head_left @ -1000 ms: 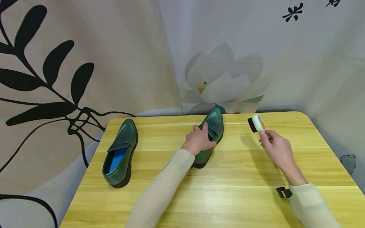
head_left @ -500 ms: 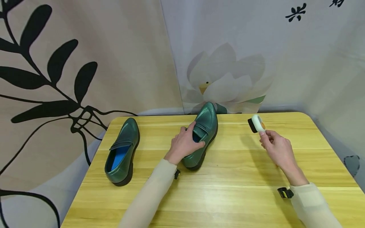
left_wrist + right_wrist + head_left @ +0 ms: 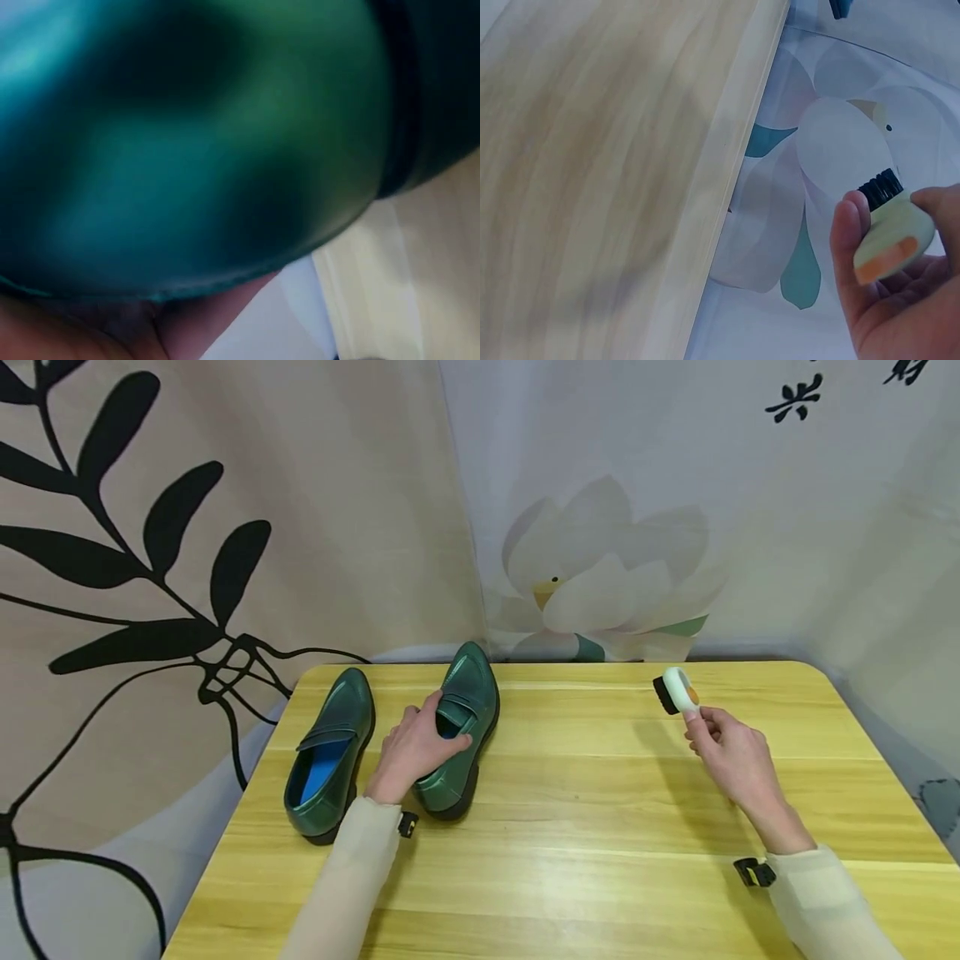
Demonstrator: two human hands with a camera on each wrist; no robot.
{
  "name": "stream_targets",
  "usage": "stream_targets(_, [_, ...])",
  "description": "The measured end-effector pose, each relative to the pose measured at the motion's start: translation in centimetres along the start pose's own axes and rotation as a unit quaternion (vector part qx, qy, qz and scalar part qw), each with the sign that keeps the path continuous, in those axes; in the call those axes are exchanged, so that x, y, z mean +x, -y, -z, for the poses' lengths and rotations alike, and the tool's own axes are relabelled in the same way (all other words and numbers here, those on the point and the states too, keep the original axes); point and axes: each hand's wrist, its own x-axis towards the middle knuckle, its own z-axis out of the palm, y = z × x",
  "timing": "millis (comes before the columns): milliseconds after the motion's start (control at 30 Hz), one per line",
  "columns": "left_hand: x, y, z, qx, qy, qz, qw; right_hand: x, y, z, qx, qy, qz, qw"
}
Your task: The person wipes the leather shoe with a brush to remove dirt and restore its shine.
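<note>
Two tones, beige and pale grey, on the fabric backdrop [image 3: 360, 527], with black leaves [image 3: 182, 518] at left and a faint flower [image 3: 615, 568] nearer the middle. In front, pale wooden table [image 3: 600, 852], rounded at the far corners, far edge close to the backdrop. Widest room for moving between the gripped shoe [image 3: 470, 700] and the right hand [image 3: 735, 760], and nearer the front between both cream sleeves [image 3: 345, 885]; tight between the two shoes. Near the table's left edge, outer shoe [image 3: 341, 720], green with blue lining, toe towards the far edge. Just beside it, gripped shoe, also green, toe showing past the far edge in the head view; cannot tell about contact between sole and table. Around its opening, left hand [image 3: 417, 745], clasping it. Well apart, right hand, pinching the brush [image 3: 678, 689] above the table: white, orange-patched, black bristles turned left.
</note>
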Motion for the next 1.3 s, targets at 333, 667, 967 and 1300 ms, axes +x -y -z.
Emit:
stream_targets(333, [2.1, 1.5, 0.7, 0.029, 0.012, 0.022, 0.9993, 0.1, -0.1, -0.3, -0.005, 0.004, -0.002, 1.0])
stream_targets(667, [2.8, 0.6, 0.4, 0.059, 0.04, 0.043, 0.9965, 0.0, -0.2, -0.3, -0.006, 0.007, -0.007, 1.0])
stream_targets(967, [2.6, 0.0, -0.3, 0.04, 0.046, 0.049, 0.9969, -0.2, -0.5, -0.1, -0.008, 0.009, -0.015, 1.0])
stream_targets(1300, [-0.9, 1.5, 2.5, 0.052, -0.107, -0.02, 0.9927, -0.2, -0.6, 0.0, -0.003, 0.003, -0.003, 1.0])
